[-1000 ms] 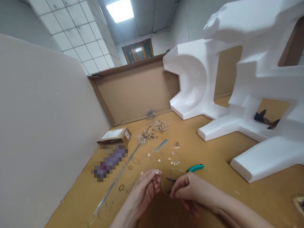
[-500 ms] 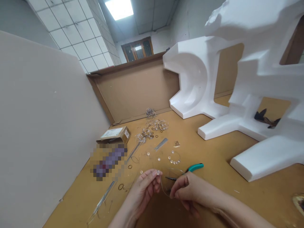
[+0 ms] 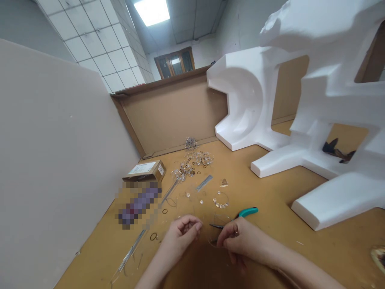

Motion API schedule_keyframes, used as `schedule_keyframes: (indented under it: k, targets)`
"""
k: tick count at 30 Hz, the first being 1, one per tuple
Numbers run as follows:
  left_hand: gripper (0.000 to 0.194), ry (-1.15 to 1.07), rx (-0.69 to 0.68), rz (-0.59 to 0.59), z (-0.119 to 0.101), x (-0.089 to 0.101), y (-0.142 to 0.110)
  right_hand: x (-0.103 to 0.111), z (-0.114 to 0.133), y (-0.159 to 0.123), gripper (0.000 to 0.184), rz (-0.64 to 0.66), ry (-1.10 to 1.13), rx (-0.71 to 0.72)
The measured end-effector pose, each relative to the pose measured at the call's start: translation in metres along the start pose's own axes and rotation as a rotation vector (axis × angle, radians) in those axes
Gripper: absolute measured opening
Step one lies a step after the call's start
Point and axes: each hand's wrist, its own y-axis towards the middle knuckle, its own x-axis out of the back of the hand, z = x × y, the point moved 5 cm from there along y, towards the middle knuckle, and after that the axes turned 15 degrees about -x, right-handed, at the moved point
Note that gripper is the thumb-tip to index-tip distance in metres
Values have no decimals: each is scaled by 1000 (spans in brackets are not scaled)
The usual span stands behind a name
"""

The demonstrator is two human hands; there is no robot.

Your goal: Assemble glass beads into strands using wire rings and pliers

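Note:
My left hand (image 3: 184,236) is closed, thumb against the fingertips; whether anything small is between them I cannot make out. To its right, my right hand (image 3: 239,239) pinches a thin wire (image 3: 212,243) that curves out toward the left. A small shiny spot shows at its fingers. Right behind that hand lie pliers (image 3: 249,211) with teal handles, partly hidden by it. Beyond the hands, a curved wire strung with clear beads (image 3: 221,206) rests on the table. Two loose clear beads (image 3: 201,202) lie nearby.
Small rings and wire pieces (image 3: 183,171) are heaped farther back. Long thin wires (image 3: 132,249) and a small cardboard box (image 3: 146,170) lie at left, beside a blurred purple item (image 3: 140,204). Large white foam packing (image 3: 243,108) stands at right; a cardboard wall (image 3: 171,116) closes the back.
The clear bead that was at my left fingertips no longer shows there, and the wire no longer spans both hands. My left fingers have curled; my right hand keeps the wire.

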Motion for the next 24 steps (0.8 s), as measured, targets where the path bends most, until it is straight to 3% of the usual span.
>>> schedule_keyframes:
  k: [4,8,12,14,18,24]
  targets:
    - [18,6,23,28,-2,6,0,2,10,-3,13,49,113,97]
    - [19,-54,83,51,-6,9,0,5,21,-7,32,25,147,203]
    - [20,-88,93,23,-4,10,1,3,21,-8,34,6,107,246]
    - [20,-97,92,28,-3,9,0,5,21,-11,34,-78,-11,291]
    - [19,-21,125,86,-3,2,-2,10,27,-24,34,-381,-393,398]
    - [21,-27,137,33,4,2,-2,7,30,-29,31,-437,-518,404]
